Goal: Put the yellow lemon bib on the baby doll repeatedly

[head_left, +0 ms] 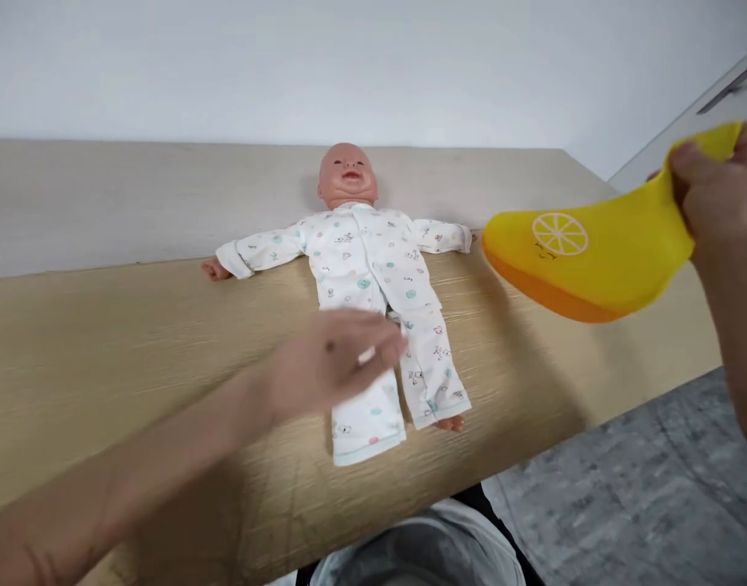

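Since that yellow citrus-print piece (593, 252) looks light and floppy, I'd pinch its edge, honestly; right hand (724, 183)'s gripping it above the bench (135, 334)'s right end, left hand (342, 358)'s loosely open over the baby doll (370, 260)'s legs.

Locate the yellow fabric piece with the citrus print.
The yellow fabric piece is on the head view's right, in the right hand, right of the doll in white printed pyjamas.

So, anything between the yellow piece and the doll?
Nothing visible between the yellow piece in the right hand and the doll. The left hand hides part of the doll's legs from the camera; can't tell if it touches them.
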Available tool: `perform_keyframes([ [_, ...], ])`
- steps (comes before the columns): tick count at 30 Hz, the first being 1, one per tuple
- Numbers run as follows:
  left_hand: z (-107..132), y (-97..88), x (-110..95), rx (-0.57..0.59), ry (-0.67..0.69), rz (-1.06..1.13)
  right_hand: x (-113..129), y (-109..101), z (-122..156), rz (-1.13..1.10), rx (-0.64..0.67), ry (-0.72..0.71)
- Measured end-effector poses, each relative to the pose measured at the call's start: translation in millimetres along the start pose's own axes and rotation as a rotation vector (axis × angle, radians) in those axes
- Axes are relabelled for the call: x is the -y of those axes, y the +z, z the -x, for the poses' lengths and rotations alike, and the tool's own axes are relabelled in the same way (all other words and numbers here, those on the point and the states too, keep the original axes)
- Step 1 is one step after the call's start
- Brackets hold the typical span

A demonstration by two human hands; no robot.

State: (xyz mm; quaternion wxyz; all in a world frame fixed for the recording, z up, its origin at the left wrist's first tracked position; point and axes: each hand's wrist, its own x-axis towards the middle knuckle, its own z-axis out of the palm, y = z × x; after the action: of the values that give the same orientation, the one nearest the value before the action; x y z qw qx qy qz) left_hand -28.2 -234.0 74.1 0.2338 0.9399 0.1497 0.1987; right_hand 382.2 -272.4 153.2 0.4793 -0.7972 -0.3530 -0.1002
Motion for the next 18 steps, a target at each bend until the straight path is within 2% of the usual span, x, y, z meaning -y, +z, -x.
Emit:
perform_keyframes([
  [2,-29,-18.4,22,-0.064,-0.238,0.087,48,-3,9,-0.197,0.074,-0.122],
  [5,-64,-31.7,54,-0.3,-0.44,0.299,110,-3,28,-0.273,0.221,-0.273],
  [8,-84,-37.4,73,-0.294,-0.518,0.525,152,7,46,-0.463,0.382,-0.316],
  [11,-88,-42.7,78,-0.237,-0.464,0.649,176,26,61,-0.646,0.501,-0.255],
  [13,-84,-47.6,78,-0.287,-0.421,0.728,185,41,67,-0.707,0.561,-0.2],
  [18,-60,-60.3,89,-0.351,-0.378,1.022,190,74,71,-0.813,0.706,-0.226],
])
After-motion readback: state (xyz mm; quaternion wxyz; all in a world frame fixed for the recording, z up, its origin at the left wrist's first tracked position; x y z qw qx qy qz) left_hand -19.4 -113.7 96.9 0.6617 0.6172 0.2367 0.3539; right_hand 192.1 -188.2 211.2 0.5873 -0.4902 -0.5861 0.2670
